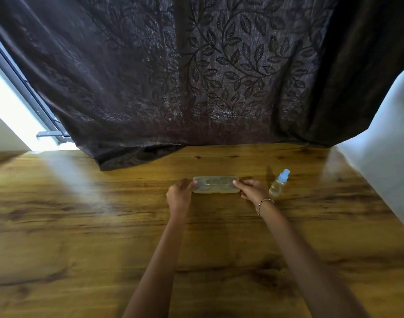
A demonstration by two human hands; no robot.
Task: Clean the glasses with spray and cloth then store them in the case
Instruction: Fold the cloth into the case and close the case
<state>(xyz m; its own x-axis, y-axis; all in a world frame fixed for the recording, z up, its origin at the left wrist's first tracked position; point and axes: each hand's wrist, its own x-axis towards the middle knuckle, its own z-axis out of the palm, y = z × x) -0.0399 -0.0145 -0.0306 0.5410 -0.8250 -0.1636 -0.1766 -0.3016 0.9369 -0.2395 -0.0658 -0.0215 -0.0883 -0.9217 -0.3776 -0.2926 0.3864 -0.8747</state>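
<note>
A translucent grey glasses case point(216, 185) lies flat and closed on the wooden table point(81, 237), far from me. My left hand point(179, 195) grips its left end and my right hand point(251, 190) grips its right end. Dim shapes show through the lid, too blurred to name. A small clear spray bottle point(279, 182) with a pale blue cap stands just right of my right hand, apart from it. No cloth is in sight.
A dark leaf-patterned curtain point(196, 76) hangs behind the table, its hem resting on the far edge. A bright window point(10, 106) is at the left and a white wall point(391, 145) at the right.
</note>
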